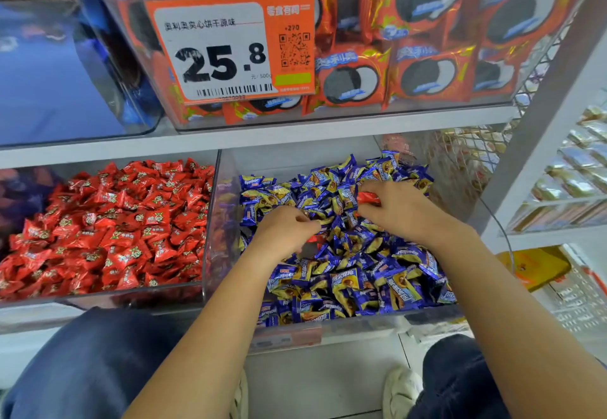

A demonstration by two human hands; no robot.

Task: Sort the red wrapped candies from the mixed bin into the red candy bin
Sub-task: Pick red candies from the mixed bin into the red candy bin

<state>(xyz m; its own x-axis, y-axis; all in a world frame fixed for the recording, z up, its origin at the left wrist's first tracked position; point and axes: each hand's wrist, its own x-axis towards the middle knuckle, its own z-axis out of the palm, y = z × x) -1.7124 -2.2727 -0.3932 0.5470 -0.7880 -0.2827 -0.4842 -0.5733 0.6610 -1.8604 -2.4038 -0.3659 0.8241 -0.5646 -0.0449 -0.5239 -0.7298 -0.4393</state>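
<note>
Denim-clad knees (98, 362) and white sneakers (399, 392) frame the bottom of the shot as a person crouches at a shop shelf. Both hands work inside the mixed bin (328, 333) of blue-and-yellow candies (354, 274). Right hand (399, 210) pinches a red wrapped candy (368, 197) between thumb and fingers; left hand (284, 229) curls down into the pile, apparently over another red piece (mostly hidden). To the left stands the red candy bin (200, 293), heaped full, below a 25.8 price tag (230, 47).
</note>
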